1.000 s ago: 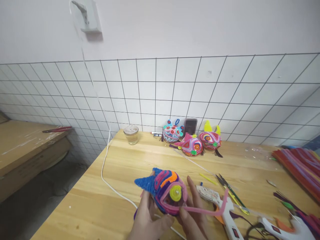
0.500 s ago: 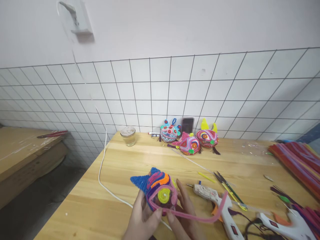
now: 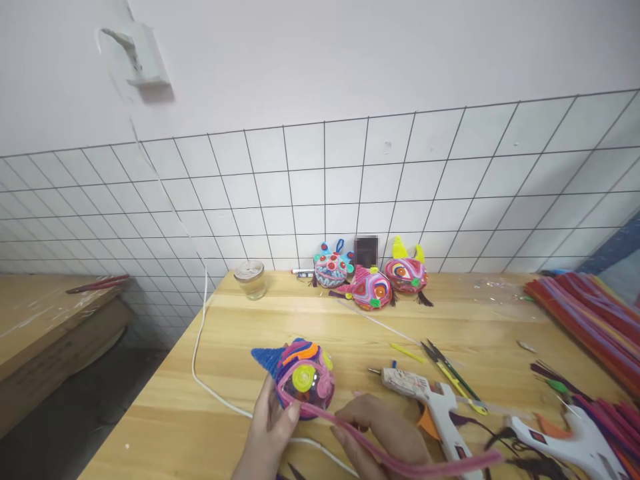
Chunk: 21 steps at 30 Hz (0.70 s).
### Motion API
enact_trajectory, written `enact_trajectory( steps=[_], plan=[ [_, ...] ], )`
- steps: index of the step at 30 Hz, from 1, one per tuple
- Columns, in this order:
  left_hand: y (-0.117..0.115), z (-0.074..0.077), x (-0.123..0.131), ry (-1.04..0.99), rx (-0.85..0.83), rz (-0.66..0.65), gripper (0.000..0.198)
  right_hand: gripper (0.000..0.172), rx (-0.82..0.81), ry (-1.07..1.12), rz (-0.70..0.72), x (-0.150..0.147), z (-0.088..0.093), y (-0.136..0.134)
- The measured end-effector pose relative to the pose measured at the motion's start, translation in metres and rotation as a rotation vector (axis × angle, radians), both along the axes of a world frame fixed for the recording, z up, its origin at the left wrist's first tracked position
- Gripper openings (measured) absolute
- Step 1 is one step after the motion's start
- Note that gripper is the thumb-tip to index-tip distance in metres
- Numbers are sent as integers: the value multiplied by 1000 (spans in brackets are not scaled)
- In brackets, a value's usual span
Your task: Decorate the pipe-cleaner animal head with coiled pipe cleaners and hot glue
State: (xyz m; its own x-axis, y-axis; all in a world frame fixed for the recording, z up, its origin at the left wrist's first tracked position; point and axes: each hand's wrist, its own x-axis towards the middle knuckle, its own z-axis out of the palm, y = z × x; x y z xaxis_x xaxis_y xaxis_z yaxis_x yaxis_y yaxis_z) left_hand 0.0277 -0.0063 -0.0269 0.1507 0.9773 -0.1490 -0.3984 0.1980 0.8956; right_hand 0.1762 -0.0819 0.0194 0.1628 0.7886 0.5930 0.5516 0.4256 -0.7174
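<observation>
My left hand (image 3: 274,427) is closed round the lower left of a round pipe-cleaner animal ornament (image 3: 306,380). The ornament has a blue pointed ear, orange and purple stripes, and a yellow spiral eye over a clear ball. Its near surface is partly bare, with a dark gap below the eye. A long pink pipe cleaner (image 3: 367,443) runs from the ornament's lower edge, under my left thumb, toward the lower right. My right hand (image 3: 387,433) pinches this strip between thumb and fingers, a little apart from the ornament.
Two glue guns (image 3: 440,407) (image 3: 565,440) lie at the right, by yellow-handled scissors (image 3: 453,377). Finished ornaments (image 3: 370,288) stand against the tiled wall near a glass jar (image 3: 251,280). Pipe-cleaner bundles (image 3: 585,327) fill the right side. A white cable (image 3: 197,360) crosses the table's left.
My right hand has left the ornament's side and moved right along the pink pipe cleaner, now pulled straighter. The ornament, in my left hand, has shifted slightly left in view.
</observation>
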Motion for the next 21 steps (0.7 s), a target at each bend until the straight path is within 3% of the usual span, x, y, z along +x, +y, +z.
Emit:
enact_trajectory(
  steps=[8, 15, 21],
  plan=[
    [-2, 7, 4, 19, 78, -118, 61, 11, 27, -275, 20, 23, -1, 3],
    [-4, 2, 5, -7, 91, -177, 61, 10, 44, -205, -28, 23, -2, 6],
    [-4, 5, 4, -21, 85, -248, 63, 9, -81, -21, -32, 19, 1, 8]
  ],
)
